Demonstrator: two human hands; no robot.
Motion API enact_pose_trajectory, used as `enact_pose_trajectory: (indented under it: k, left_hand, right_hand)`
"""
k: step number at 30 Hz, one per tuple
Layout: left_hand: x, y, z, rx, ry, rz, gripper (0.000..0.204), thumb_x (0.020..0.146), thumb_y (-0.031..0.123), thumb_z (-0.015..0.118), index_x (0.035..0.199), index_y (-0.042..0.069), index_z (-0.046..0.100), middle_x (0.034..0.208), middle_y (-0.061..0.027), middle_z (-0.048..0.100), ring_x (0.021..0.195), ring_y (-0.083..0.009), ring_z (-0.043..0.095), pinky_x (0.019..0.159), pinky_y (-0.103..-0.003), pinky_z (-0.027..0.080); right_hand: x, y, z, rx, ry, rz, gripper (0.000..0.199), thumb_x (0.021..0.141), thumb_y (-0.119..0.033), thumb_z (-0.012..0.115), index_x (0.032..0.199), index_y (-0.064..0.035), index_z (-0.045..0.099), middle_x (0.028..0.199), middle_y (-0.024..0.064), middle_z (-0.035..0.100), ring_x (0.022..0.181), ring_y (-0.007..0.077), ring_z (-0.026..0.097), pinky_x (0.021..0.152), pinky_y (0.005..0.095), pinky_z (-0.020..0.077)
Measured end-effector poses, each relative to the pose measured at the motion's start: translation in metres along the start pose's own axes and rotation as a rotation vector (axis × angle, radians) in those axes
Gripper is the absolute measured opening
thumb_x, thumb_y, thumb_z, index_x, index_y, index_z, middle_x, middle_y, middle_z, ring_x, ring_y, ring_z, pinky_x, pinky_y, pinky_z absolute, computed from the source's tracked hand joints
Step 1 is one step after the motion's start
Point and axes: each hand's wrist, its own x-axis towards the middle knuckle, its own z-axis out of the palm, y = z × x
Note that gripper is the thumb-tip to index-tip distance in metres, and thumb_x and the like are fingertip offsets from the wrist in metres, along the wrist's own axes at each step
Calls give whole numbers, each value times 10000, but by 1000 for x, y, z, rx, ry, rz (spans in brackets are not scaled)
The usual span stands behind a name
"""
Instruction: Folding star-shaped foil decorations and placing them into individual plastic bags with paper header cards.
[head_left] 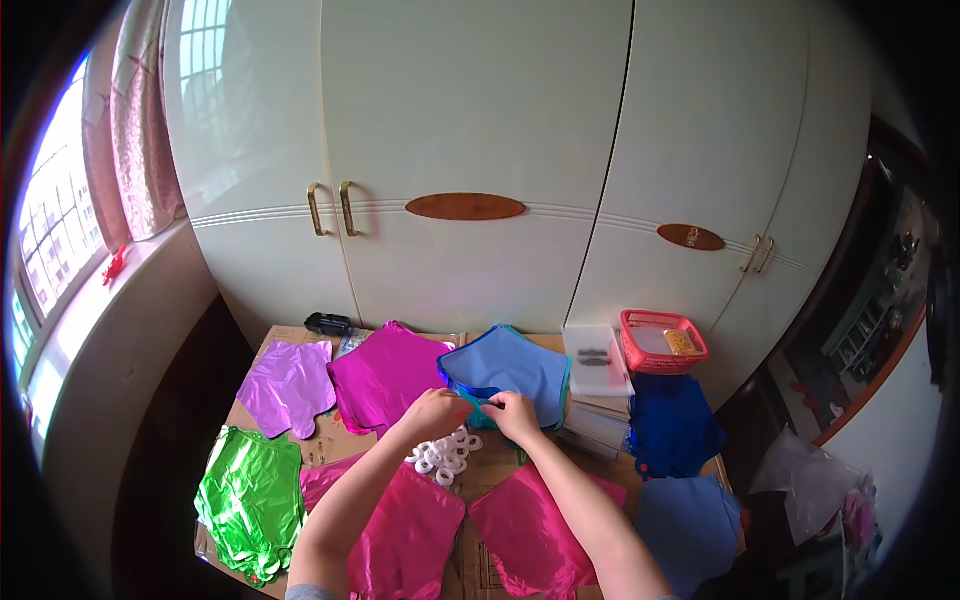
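Note:
Both hands meet over a pile of flat blue foil balloons (515,360) at the back middle of the table. My left hand (440,408) is closed, its fingertips at the near edge of the pile beside a lifted dark-blue strip of foil (462,386). My right hand (512,414) pinches the teal foil edge (481,412) close to the left fingertips. The fingertips are small and partly hidden. Just below the hands lies a heap of small white rings (443,457). Left of the blue pile rests a magenta foil pile (385,375).
Other foil piles lie around: lilac (288,385), green (250,500), pink (410,525), dark blue (675,425) and light blue (688,530). White packs (597,425) and a red basket (640,352) stand at the back right. A black object (327,323) sits at the back left, before the cabinets (470,120).

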Motion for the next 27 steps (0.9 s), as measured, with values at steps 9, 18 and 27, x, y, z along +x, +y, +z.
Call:
enact_pose_trajectory:
  k: [9,18,27]
  left_hand:
    - [41,-22,29,351,-239,-136,602,814,567,554,1226,129,546,1286,-124,533,1249,-291,466,1070,-590,244]
    - [52,-9,21,375,-406,-235,880,725,817,449,1463,373,269,1500,-191,276,1405,-332,243,1074,-692,63]
    - [51,-5,18,369,-443,-279,815,738,788,481,1444,448,259,1520,-162,250,1413,-317,230,1070,-696,72]
  right_hand:
    - [9,7,-6,430,-62,256,139,845,-144,684,878,-10,669,739,-25,624,668,60,512,607,247,421]
    - [50,19,-98,656,305,183,117,893,-96,608,781,-93,576,697,-32,555,607,59,476,541,242,377]
    - [80,-56,-240,484,781,-29,113,916,-95,565,920,11,602,824,28,617,744,102,540,706,274,447]
